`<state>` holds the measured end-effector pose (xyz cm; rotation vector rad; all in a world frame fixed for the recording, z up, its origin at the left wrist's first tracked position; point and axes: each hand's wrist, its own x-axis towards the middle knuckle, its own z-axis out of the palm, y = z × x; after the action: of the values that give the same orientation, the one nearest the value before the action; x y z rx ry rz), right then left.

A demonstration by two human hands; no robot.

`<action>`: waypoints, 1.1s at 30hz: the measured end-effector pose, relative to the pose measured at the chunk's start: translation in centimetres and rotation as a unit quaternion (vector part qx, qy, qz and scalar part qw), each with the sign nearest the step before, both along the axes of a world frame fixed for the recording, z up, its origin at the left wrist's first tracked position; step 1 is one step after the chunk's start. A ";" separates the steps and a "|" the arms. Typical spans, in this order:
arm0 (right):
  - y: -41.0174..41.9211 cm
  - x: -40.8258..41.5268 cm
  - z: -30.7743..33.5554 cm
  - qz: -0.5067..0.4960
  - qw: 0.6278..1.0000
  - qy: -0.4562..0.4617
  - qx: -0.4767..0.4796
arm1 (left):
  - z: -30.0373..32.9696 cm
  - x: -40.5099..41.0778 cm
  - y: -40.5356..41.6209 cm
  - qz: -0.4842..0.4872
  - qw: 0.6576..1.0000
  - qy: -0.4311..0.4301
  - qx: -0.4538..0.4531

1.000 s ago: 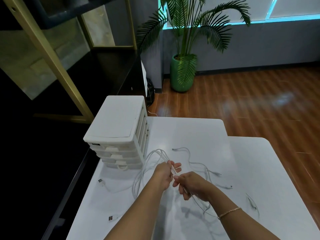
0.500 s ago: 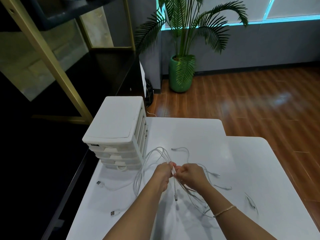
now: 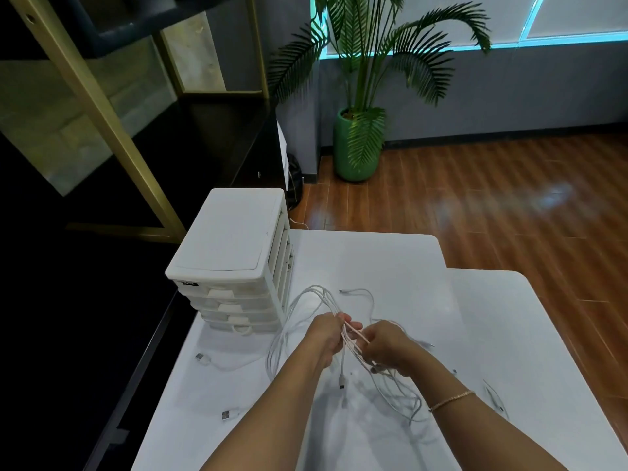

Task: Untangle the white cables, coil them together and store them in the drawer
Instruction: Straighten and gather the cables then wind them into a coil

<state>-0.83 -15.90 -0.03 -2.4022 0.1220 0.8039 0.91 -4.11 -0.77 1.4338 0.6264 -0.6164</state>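
Left hand (image 3: pixel 328 334) grips the bunched white cables (image 3: pixel 307 300) to anchor them, while the right hand (image 3: pixel 385 345) beside it pinches strands, likely separating a tangle.

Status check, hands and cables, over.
Left hand and right hand both grip white cables, still tangled. Drawer unit shut. Nothing blocking.

A potted palm (image 3: pixel 360 107) in a green pot (image 3: pixel 355 154) stands against the grey wall (image 3: pixel 509 93), under a window (image 3: pixel 560 18) edged in cyan light. Right of the palm and toward the camera, a glossy red-brown wooden floor (image 3: pixel 492 205) reflects that light. Left of the palm rises a dark shelving unit (image 3: pixel 142 137) with a gold frame (image 3: pixel 102 103), and nearer than it are two white tables (image 3: pixel 390 260) pushed together.
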 end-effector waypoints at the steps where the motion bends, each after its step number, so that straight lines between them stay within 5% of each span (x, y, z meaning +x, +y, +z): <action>1: -0.2 0.1 0.0 0.024 0.999 0.022 -0.031 | 0.0 0.1 0.2 0.005 1.000 0.002 -0.005; 14: -3.1 -0.1 0.0 0.107 0.922 0.293 -0.230 | -0.4 0.2 0.3 0.036 0.999 0.008 -0.036; 18: -3.5 -0.4 0.5 0.127 0.919 0.237 -0.289 | -0.6 0.4 0.5 0.052 0.998 0.005 -0.040; 27: -5.1 -0.9 -1.2 -0.008 0.948 0.091 -0.304 | -0.5 0.5 1.0 0.069 0.996 0.006 -0.054; 30: -5.4 -0.7 -1.3 -0.050 0.963 0.037 -0.260 | -0.4 1.0 1.4 0.071 0.996 -0.002 -0.052; 33: -6.0 -0.3 -1.2 -0.129 0.984 0.042 -0.113 | -0.4 1.1 1.8 0.074 0.996 -0.004 -0.047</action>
<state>-1.10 -21.88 -1.23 -2.4926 0.5732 0.8038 2.00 -2.26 -1.13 1.2881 0.6827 -0.5164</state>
